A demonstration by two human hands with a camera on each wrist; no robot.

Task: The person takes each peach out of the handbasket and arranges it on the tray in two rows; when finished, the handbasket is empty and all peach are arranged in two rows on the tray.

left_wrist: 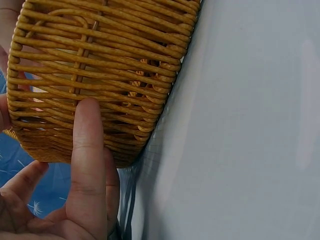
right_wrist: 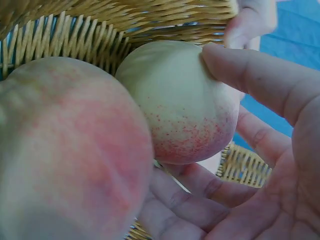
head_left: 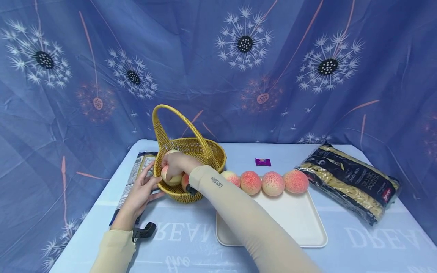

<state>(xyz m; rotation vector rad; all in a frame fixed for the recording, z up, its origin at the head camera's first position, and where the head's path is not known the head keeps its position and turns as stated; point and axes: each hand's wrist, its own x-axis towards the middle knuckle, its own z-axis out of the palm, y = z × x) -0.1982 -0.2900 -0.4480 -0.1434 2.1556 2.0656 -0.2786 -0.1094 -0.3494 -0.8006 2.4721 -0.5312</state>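
My right hand (head_left: pixel 179 165) reaches down into a yellow woven basket (head_left: pixel 213 149) with a tall arched handle. In the right wrist view its thumb and fingers hold a pale peach (right_wrist: pixel 175 100) with red specks, close to the wicker wall. A larger-looking pink peach (right_wrist: pixel 75 150) sits right beside it, nearer the camera. Another peach (head_left: pixel 172 151) shows partly behind the right hand. Outside the basket, on its left, my left hand (head_left: pixel 141 191) touches the rim and side with spread fingers. One straight finger (left_wrist: pixel 89 150) lies against the weave in the left wrist view.
A white tray (head_left: pixel 290 220) stands right of the basket, several peaches (head_left: pixel 273 184) lined along its back edge; my right forearm crosses it. A pasta bag (head_left: pixel 348 182) lies far right, a small purple packet (head_left: pixel 263 162) behind the tray. Under my left hand is a dark packet (head_left: pixel 131 182).
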